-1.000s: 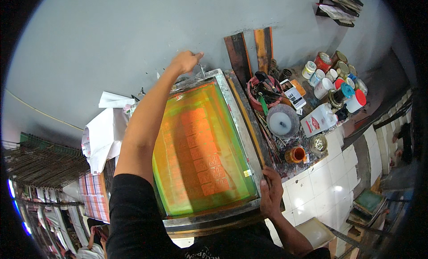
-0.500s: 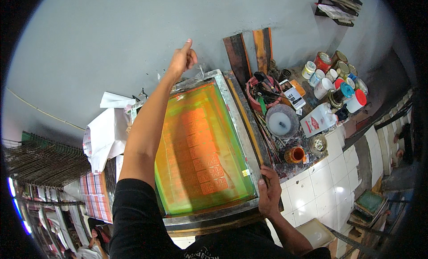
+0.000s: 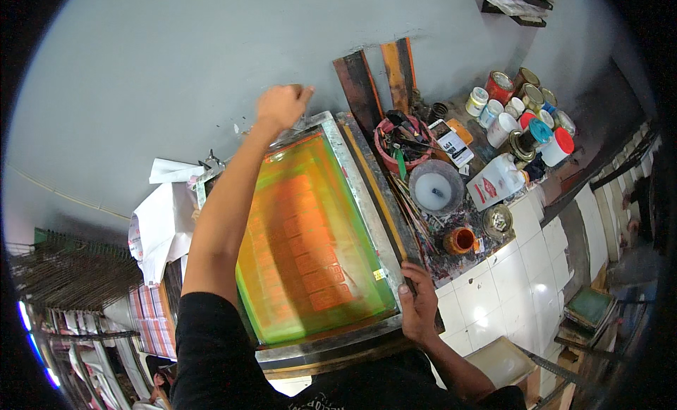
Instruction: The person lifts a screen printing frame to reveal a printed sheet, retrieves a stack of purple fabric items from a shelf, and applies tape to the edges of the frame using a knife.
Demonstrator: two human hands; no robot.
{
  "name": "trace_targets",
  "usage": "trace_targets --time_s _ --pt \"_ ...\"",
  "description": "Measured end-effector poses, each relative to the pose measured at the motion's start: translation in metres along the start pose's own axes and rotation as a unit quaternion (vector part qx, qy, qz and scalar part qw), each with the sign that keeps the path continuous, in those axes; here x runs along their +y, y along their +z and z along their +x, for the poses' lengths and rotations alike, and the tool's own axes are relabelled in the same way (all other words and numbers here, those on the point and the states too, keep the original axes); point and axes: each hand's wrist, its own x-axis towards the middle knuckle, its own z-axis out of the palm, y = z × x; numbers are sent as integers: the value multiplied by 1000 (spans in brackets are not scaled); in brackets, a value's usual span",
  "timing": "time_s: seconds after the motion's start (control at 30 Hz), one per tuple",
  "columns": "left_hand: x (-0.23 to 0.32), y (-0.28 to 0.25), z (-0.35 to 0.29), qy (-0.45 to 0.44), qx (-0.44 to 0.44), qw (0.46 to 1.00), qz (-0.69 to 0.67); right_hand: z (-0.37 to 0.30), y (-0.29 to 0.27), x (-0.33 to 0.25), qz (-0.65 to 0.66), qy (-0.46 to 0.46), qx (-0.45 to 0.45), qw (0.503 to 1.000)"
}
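Observation:
A silkscreen frame [image 3: 362, 219] with a grey rim and green-yellow mesh [image 3: 352, 258] lies before me. Orange ink and rows of block-like patterns show on the mesh. My left arm reaches across its left side, and my left hand [image 3: 282, 107] is bent over just beyond the far rim, by the wall. Its fingers are curled in; whatever they might hold is hidden. At the near right corner, my right hand [image 3: 419, 304] grips the frame's edge, with the thumb toward the mesh side and the fingers along the outer edge.
Right of the frame stand a basin of whitish liquid [image 3: 436, 188], a pink tool basket [image 3: 402, 142], a white jug [image 3: 497, 181], an orange-stained jar [image 3: 460, 239] and several paint cans [image 3: 499, 87]. Two squeegee-like boards [image 3: 358, 86] lean on the wall. White paper [image 3: 166, 223] lies left.
My left hand has come down toward the far rim and bent over; its raised thumb is no longer upright. My right hand stays on the frame's corner. The view has shifted slightly.

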Motion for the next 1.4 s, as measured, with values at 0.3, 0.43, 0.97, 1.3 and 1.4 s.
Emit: trace_targets --time_s 0.3,0.43,0.97,1.3,1.4 --pt "127 94 2 240 -51 957 -155 1 -2 -2 30 -7 -9 999" --pt "163 88 6 203 -77 964 -154 4 -7 -3 43 -2 -18 999" --pt "239 103 56 -94 -78 980 -155 4 -10 7 244 147 11 959" --pt "132 -94 -98 171 -163 886 -399 123 -54 -63 15 -121 21 992" --pt "89 -102 -179 207 -158 893 -366 130 -16 -79 31 50 -355 933"
